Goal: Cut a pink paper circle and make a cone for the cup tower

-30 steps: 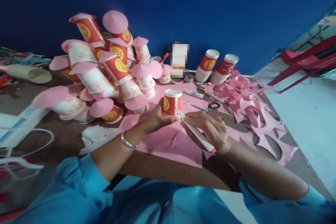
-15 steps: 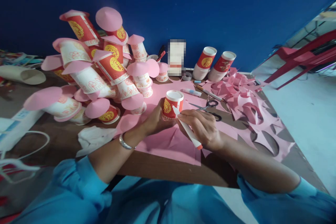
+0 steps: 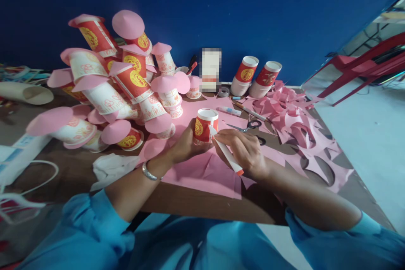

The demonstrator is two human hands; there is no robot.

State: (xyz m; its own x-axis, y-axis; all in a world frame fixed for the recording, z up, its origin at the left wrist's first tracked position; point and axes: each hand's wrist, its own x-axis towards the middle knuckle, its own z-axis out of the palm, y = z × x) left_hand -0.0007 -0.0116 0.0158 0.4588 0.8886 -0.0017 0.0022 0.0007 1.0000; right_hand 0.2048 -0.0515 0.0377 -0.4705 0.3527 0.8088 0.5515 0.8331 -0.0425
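My left hand (image 3: 186,142) is closed around the left side of a red paper cup (image 3: 205,128) with a gold emblem, held upside down above the pink paper. In my right hand (image 3: 245,152) is a white marker (image 3: 228,155) with an orange-red end, gripped like a pen. Its pale tip meets the front of the cup, beside the emblem. Part of the cup's lower right is hidden by my right fingers. Beneath both hands lies a sheet of pink paper (image 3: 202,179).
Paper cups with pink cone tops (image 3: 129,80) are heaped at left. Scissors (image 3: 245,126), a glue tube (image 3: 229,111) and tape (image 3: 224,91) lie beyond my right hand. Two cup stacks (image 3: 245,76) stand by the blue wall. Pink scraps (image 3: 297,114) cover the right side.
The whole view has shifted slightly. My hands keep their grips on the cup and the marker, and the marker tip stays at the cup's front.
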